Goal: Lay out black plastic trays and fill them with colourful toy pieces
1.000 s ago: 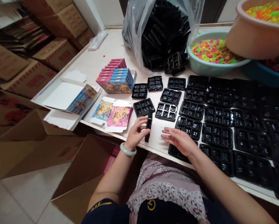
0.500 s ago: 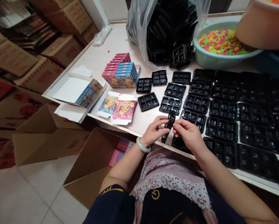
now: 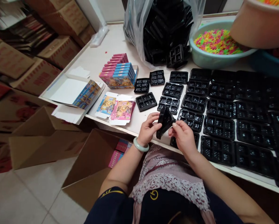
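Observation:
My left hand (image 3: 149, 129), with a pale bangle at the wrist, grips black plastic trays (image 3: 163, 122) held on edge above the table's front edge. The fingers of my right hand (image 3: 182, 134) pinch a corner of the held plastic, and a gap shows between the layers. Several black trays with square compartments lie behind my hands, one of them (image 3: 146, 101) just beyond my left hand. Rows of the same trays (image 3: 219, 127) cover the table to the right.
Pink and blue small boxes (image 3: 118, 74), flat cartons (image 3: 122, 110) and a white box (image 3: 67, 90) stand on the left. At the back are a clear bag of black trays (image 3: 167, 34) and a basin (image 3: 214, 59) of colourful pieces. An open carton (image 3: 88, 165) sits below.
The held black trays have spread apart from a narrow, closed shape into a wedge. My hands have moved slightly apart, and the whole view has shifted a little.

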The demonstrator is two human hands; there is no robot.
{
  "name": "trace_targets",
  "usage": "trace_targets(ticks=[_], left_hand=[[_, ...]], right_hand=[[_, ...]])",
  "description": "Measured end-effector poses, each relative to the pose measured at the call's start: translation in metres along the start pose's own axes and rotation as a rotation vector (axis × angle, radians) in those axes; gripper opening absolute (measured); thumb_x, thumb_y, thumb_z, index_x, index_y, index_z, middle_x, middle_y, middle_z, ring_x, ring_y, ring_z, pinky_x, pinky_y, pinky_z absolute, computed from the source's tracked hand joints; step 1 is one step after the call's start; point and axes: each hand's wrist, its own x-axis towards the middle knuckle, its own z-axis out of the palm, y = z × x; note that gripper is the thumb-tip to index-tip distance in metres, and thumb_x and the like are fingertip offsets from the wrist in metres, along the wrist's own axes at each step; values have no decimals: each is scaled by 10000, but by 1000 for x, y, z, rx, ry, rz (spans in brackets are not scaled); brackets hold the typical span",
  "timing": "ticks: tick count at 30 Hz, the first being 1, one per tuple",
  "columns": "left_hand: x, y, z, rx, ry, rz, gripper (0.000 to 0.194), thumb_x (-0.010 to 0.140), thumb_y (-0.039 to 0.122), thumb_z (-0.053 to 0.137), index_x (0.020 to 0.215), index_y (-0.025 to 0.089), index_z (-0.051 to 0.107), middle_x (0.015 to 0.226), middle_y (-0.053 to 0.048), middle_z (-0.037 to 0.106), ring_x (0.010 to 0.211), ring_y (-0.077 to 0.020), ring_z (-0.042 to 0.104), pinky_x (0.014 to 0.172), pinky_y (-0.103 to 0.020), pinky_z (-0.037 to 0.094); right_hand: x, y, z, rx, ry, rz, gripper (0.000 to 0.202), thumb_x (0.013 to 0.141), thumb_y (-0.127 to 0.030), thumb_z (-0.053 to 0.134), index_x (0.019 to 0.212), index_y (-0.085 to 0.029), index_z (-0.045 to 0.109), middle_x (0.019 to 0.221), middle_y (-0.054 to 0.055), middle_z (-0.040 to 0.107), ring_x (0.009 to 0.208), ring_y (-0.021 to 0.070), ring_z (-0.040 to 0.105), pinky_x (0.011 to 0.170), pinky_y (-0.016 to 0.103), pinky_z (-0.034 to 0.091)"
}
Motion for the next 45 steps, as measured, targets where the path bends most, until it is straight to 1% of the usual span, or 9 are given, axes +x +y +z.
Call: trace_targets(ticks=[6,11,17,19,23,35,38,41,45], left_hand=[[-9,12,-10,-36,52,-31,269,740,356,772,996,275,739,1145,-60,649,1136,-225,579,1026,-404,429],[-10,23,-15,282,-27,166,267,707,271,800,966,254,742,1166,-85,622,1126,-232,574,1007,-420,448],[4,27,-71,-1,456,76,310,751,431,747,1038,321,705,1034,-17,677,953,-186,634,906,-367,521],[4,26,-84,39,513,123,353,702,406,795,1034,322,711,1062,-12,671,1019,-196,618,957,-363,496],[-3,19,-81,210,388,167,386,630,350,849,992,278,735,1152,-47,631,1190,-245,543,1010,-367,461],[-18,8,-61,181,60,25,372,698,308,808,1057,271,717,1199,-86,588,1117,-214,579,849,-299,524],[-17,-4,-56,132,176,76,370,713,355,793,1066,280,712,1200,-74,599,1146,-223,573,902,-326,518],[-15,-11,-60,135,304,103,370,731,388,774,1083,295,704,1214,-61,608,1199,-229,544,974,-348,486],[-15,-12,-65,133,222,90,370,721,390,783,1068,285,711,1201,-67,621,1180,-233,560,954,-344,495]], right_hand=[[-11,7,7,118,19,137,343,667,-432,759,781,-203,531,576,-37,633,548,118,611,562,252,550],[-16,6,6,122,14,133,313,695,-407,754,780,-202,533,580,-43,622,543,104,597,557,233,537],[-14,-5,-27,154,198,5,320,683,-381,790,764,-204,536,609,-58,605,563,97,623,543,213,553],[-10,-3,-32,152,183,46,319,671,-365,805,773,-205,550,635,-57,601,611,110,652,556,219,568],[-3,13,-26,169,116,155,317,655,-341,818,726,-195,545,690,-48,605,728,124,688,625,217,584],[-4,22,-20,87,98,156,328,659,-340,789,768,-202,512,679,-63,594,676,131,695,515,187,546],[-6,28,-8,128,93,194,303,666,-306,785,799,-197,536,790,-34,647,792,152,717,581,196,569],[-15,24,-5,172,14,422,249,698,-282,768,820,-172,581,951,55,696,948,203,709,698,243,594],[-34,11,-17,29,-151,639,322,738,-314,744,1001,-161,640,1127,133,682,999,234,693,806,346,593]])
